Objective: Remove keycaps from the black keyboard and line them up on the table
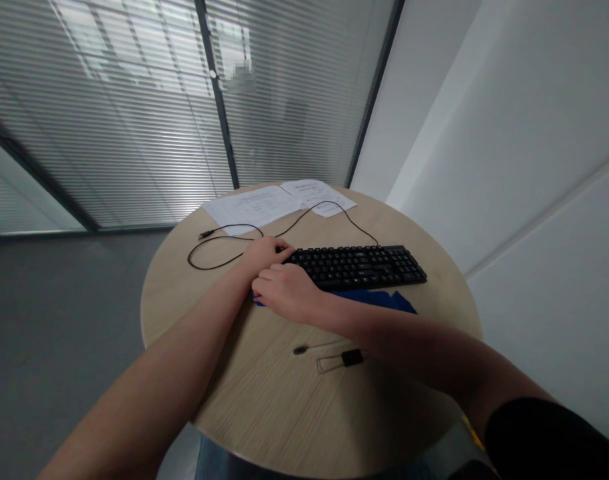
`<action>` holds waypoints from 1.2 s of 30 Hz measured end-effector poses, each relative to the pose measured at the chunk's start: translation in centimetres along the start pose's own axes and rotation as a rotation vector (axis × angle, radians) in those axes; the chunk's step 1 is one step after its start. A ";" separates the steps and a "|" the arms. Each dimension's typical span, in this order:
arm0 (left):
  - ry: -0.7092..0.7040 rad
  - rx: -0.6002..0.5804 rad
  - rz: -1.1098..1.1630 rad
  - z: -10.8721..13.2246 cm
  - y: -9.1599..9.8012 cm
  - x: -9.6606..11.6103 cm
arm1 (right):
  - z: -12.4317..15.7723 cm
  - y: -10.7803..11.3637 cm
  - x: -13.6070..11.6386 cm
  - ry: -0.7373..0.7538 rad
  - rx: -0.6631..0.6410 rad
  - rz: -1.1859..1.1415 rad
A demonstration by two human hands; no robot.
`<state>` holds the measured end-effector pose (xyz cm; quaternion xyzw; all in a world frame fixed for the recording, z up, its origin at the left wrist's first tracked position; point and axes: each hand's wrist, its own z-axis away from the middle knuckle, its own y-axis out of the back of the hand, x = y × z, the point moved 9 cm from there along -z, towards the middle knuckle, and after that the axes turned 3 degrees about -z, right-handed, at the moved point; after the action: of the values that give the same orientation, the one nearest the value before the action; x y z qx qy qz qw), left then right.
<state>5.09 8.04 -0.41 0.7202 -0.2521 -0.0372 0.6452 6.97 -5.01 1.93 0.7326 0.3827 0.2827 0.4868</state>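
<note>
A black keyboard [357, 265] lies across the middle of a round wooden table [264, 400], with a blue cloth [379, 298] under its near edge. My left hand [267, 253] rests at the keyboard's left end, fingers curled on its corner. My right hand [287, 291] crosses in front of it, fingers closed on the left end of the blue cloth just below the keyboard. The keyboard's black cable [224, 243] loops away to the left and back.
Two printed paper sheets [279, 202] lie at the table's far edge. A wire keycap puller with a black grip [342, 360] and a small thin brush [309, 348] lie near the front. Glass walls with blinds stand behind; a white wall is to the right.
</note>
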 end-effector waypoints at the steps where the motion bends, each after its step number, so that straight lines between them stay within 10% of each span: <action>1: 0.013 -0.002 0.001 -0.1 0.0 -0.2 | -0.1 -0.1 0.1 -0.024 -0.001 -0.006; 12: -0.037 0.002 0.053 -0.2 0.0 -0.2 | 2.0 0.6 2.3 -0.217 -0.025 -0.025; 36: -0.040 0.004 0.042 -0.5 0.1 -0.3 | 22.2 6.5 18.1 -0.837 -0.094 0.064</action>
<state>4.93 8.61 -0.28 0.7152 -0.2803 -0.0375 0.6391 36.21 -2.39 0.61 0.7727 0.1158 -0.0069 0.6241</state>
